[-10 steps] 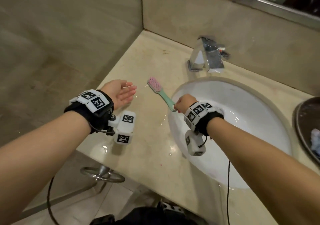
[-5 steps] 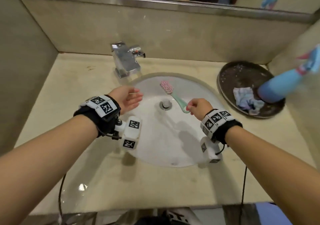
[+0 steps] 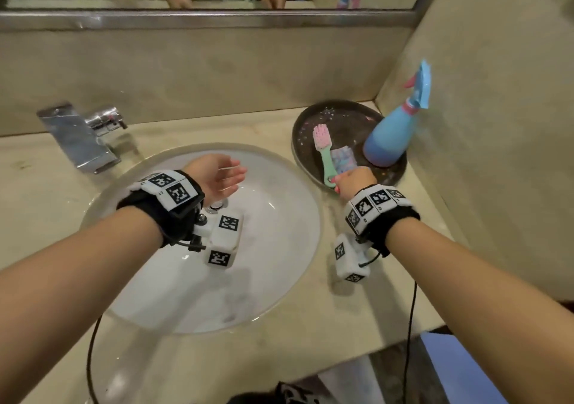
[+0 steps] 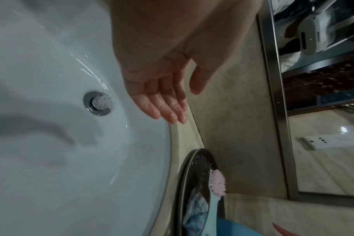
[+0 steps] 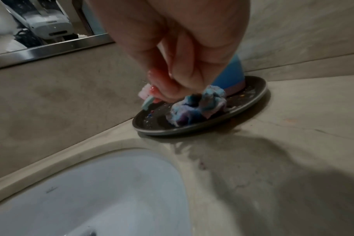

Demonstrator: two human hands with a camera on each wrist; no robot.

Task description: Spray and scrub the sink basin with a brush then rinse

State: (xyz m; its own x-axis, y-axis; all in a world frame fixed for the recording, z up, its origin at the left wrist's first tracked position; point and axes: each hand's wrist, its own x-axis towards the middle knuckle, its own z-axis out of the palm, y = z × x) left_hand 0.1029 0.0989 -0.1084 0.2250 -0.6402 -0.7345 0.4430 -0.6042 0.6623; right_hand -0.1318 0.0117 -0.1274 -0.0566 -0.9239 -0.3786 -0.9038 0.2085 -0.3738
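Right hand (image 3: 352, 181) grips the handle end of the green brush with pink bristles (image 3: 323, 150), its head over the dark round plate (image 3: 306, 155) beside the blue spray bottle (image 3: 393, 136). Left hand (image 3: 217, 178) hangs relaxed, fingers straight, above the wet white sink basin (image 3: 279, 248).

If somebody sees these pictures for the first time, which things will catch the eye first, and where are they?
First the pink-bristled brush, gripped at its handle end by the right hand over the dark round tray right of the basin. Next the blue spray bottle standing on that tray in the corner, beside a crumpled blue cloth. Then the left hand, fingers straight, above the wet white sink basin.
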